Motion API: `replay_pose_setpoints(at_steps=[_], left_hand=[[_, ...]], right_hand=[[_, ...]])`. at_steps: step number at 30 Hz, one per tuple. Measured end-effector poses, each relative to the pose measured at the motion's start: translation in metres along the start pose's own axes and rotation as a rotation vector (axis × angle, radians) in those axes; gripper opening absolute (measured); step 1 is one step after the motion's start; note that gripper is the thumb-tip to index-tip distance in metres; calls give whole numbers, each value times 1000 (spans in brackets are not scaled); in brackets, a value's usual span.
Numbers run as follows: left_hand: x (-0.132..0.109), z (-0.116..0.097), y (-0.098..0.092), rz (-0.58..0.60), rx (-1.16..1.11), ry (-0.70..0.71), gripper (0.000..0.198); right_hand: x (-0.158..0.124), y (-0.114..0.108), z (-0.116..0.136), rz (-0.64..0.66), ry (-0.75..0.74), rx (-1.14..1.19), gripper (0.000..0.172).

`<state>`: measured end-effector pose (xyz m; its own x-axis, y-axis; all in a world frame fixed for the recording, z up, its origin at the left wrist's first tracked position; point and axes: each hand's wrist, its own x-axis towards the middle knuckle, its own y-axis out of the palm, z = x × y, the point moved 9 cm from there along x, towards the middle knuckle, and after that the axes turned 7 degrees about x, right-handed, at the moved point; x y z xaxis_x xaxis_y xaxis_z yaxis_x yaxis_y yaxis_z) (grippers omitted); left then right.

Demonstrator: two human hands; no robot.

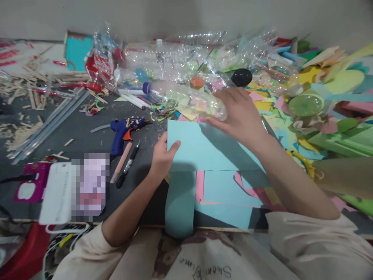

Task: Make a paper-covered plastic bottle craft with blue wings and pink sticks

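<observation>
The left hand is partly closed on the left edge of a light blue sheet, its thumb on top and its fingers mostly hidden beneath. The right hand is curved round the right end of a clear plastic bottle, gripping it with the thumb on the near side and the fingers over the far side. The bottle lies sideways just beyond the sheet's far edge, its purple cap pointing left; whether it is lifted cannot be told.

A blue strip runs from under the sheet over the near edge of the dark worktop. Left of the left hand are a blue glue gun, a pinkish stick and a black pen; farther left lie clear rods and small wooden sticks. Paper scraps cover the right side, with yellow scissors among them. A plain grey wall stands behind.

More clear bottles are heaped at the far side. A turquoise container stands far left, its contents out of sight. Coloured bits show through the gripped bottle; whether they are inside or behind it is unclear.
</observation>
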<state>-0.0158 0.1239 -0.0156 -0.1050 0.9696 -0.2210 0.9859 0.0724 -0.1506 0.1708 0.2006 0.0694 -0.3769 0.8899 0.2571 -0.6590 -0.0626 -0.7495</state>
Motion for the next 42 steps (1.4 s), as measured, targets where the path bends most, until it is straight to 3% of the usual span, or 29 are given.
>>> replay_pose_setpoints(at_steps=[2,4,8,11,18,23,26,30,35,42], left_hand=[[0,0,-2,-16,5,1,38],[-1,1,-1,-11,7,-20,36],[-7,1,6,50,40,-77,34],[-11,2,11,90,68,-106,31],[-13,11,24,202,-95,-145,51],[-14,-12,26,264,142,151,49],[-19,-20,28,269,253,300,54],[-22,-22,31,260,358,379,55],[-26,-18,37,311,273,376,57],[-29,-16,41,365,70,233,74]], right_hand=[[-27,-15,-4,-45,139,125,51],[-59,-15,-10,-40,297,286,49],[-114,24,-8,79,503,726,60],[-134,46,-5,89,576,839,64],[-123,59,2,122,541,633,84],[-115,59,5,81,427,498,93],[-115,57,8,33,339,450,83],[-116,59,9,20,266,435,74],[-116,60,8,10,244,440,76],[-118,64,16,39,176,485,75]])
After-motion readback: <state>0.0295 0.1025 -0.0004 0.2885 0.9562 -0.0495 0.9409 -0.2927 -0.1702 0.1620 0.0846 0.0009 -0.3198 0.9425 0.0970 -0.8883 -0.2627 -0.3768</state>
